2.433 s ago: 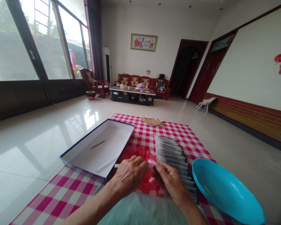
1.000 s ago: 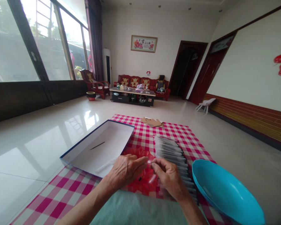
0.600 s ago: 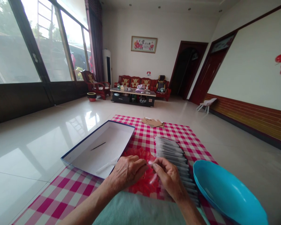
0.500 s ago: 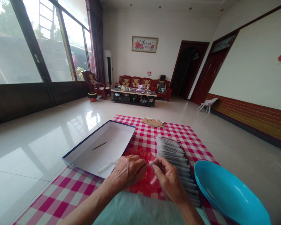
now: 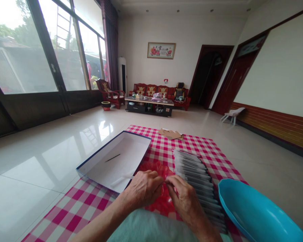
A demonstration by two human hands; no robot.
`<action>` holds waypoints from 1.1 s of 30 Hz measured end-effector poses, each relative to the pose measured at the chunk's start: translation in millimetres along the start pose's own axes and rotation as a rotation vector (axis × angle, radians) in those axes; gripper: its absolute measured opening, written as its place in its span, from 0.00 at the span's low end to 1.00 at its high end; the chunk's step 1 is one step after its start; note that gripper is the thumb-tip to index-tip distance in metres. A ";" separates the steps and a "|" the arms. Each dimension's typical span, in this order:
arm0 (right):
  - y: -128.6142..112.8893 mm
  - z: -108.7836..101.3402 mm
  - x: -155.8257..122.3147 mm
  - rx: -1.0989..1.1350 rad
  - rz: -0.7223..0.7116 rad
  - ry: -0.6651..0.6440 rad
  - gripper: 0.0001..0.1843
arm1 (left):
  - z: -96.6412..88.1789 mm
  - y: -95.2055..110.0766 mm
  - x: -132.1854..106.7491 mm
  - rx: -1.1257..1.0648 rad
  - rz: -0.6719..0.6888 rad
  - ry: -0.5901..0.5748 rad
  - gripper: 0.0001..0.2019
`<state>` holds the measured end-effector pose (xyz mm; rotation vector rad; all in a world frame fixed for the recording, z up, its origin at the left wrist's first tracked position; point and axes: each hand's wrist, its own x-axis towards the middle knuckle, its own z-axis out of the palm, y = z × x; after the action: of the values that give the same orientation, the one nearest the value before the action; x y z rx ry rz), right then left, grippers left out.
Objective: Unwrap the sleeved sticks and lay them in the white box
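Head view: both hands were brought together over a red dish (image 5: 158, 165).
Left hand (image 5: 147, 188): was closed around a whitish tube (image 5: 127, 176), its end seen against the edge of the box (image 5: 127, 146).
Right hand (image 5: 183, 193): was pinched beside the left fingertips; what was gripped could not be told.
Pens (image 5: 193, 169): were laid in a row, right of the dish.
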<state>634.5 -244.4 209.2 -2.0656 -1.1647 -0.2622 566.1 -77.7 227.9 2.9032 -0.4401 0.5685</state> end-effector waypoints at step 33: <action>-36.9 68.3 77.5 -0.121 -0.105 0.022 0.08 | -45.7 -59.1 -13.0 -0.020 -0.289 0.080 0.12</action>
<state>637.1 -135.1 218.1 -2.1026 -1.2733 -0.4148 557.3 -9.3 259.4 2.8383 -0.0129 0.6255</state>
